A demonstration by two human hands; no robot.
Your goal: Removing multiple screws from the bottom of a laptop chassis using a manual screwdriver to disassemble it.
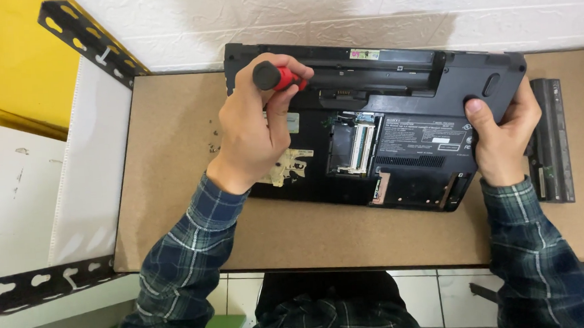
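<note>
While my left hand (253, 129) is wrapped tight around a screwdriver (277, 77) with a red and black handle, the tool stands close to upright, its black butt end facing up at me and its shaft running down toward the underside of a black laptop (403, 118); the tip is hidden behind my fingers, so I cannot tell just where it meets the case. That laptop lies belly-up on the brown worktop (174, 210), its long axis running left to right, its rear edge with the bare battery trough against the white wall (364, 14). An uncovered memory bay (354, 147) shows near the middle. My right hand (500, 140) clamps the laptop's right end, thumb pressed on top, fingers curled round the edge. Just beside that hand, the long black battery pack (552, 140) lies on the worktop, its length pointing away from me toward the wall.
</note>
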